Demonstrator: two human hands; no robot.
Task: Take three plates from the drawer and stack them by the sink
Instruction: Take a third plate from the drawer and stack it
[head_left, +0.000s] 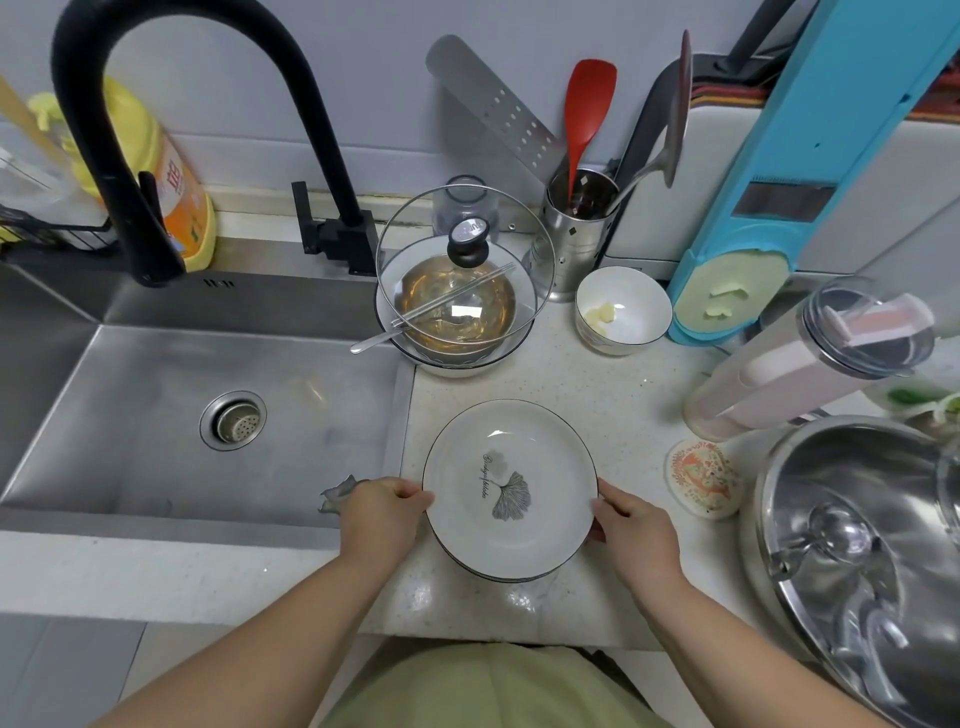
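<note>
A stack of white plates (511, 491) with a ginkgo-leaf print sits on the speckled countertop (613, 395), just right of the steel sink (156, 405). The left hand (382, 512) and right hand (636, 532) each grip opposite rims of the stack.

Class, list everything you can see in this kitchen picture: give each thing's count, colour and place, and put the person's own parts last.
plates: a stack, count unclear, white with leaf print, counter right of the sink
sink: one, steel, left
tap: one, black, behind the sink
soap bottle: one, yellow-orange, behind the tap
glass lid: one, clear, over stacked bowls
small bowl: one, white, mid-counter
utensil holder: one, steel, at the back
spatula: one, red, in the holder
steel pot: one, right edge
left hand: on the plates' left rim
right hand: on the right rim
</note>
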